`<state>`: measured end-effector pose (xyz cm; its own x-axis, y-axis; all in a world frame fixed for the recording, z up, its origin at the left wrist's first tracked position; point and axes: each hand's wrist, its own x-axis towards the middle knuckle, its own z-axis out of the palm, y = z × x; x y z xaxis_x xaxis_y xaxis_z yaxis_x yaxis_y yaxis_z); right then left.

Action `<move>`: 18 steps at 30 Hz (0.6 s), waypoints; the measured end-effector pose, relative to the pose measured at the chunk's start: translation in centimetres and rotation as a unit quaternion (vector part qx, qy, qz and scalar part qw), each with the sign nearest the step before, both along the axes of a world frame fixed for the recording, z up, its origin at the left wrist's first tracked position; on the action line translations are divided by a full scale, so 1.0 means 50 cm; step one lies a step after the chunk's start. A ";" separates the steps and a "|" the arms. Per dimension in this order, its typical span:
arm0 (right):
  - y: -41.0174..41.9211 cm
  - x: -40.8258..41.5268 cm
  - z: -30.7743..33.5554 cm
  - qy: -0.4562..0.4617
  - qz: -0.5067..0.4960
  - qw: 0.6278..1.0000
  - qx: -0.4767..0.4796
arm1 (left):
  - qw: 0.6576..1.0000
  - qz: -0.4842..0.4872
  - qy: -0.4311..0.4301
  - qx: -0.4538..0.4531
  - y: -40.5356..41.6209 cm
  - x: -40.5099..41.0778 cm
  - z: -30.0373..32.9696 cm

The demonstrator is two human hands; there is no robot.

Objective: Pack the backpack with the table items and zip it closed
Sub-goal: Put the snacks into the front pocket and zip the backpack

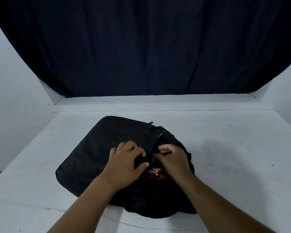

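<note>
A dark curtain hangs behind the white worktop, where a black backpack lies flat. The left hand grips its front flap with curled fingers; the right hand pinches the opening's edge above a red packet showing inside.

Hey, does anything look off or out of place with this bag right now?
Only one thing: a red snack packet pokes out of the black backpack at its open seam, between the left hand and right hand, where the zip would close.
</note>
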<state>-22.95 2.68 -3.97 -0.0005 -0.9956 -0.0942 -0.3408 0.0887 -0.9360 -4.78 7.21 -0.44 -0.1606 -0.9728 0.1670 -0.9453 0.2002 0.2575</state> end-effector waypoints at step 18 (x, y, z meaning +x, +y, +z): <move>0.005 0.090 -0.047 -0.083 -0.022 0.996 0.031 | 0.992 -0.079 0.092 -0.034 -0.079 0.030 -0.001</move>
